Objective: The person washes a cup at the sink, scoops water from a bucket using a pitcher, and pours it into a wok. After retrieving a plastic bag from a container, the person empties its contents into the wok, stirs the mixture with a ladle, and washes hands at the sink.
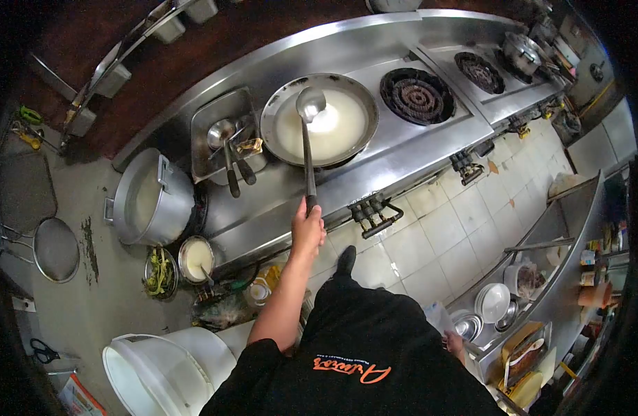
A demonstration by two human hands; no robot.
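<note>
My left hand [308,230] is wrapped round the dark handle of a long ladle [312,104]. Its bowl is over the wide pan [269,142], which holds a pale, whitish liquid [333,139] and sits on the stove. Whether the bowl touches the liquid is hard to tell. Low beside my body, my right hand [455,344] is partly hidden by my black shirt. A translucent plastic piece [440,319] and stacked metal bowls [466,324] are close to it; its fingers do not show clearly.
Left of the pan, a metal tray [201,139] holds ladles. A large pot [168,208] stands nearer, beside a small pot [187,263] of pale liquid and a bowl of greens [159,272]. Black burners [417,96] lie to the right. White buckets [152,374] stand lower left; shelving [575,236] lines the right.
</note>
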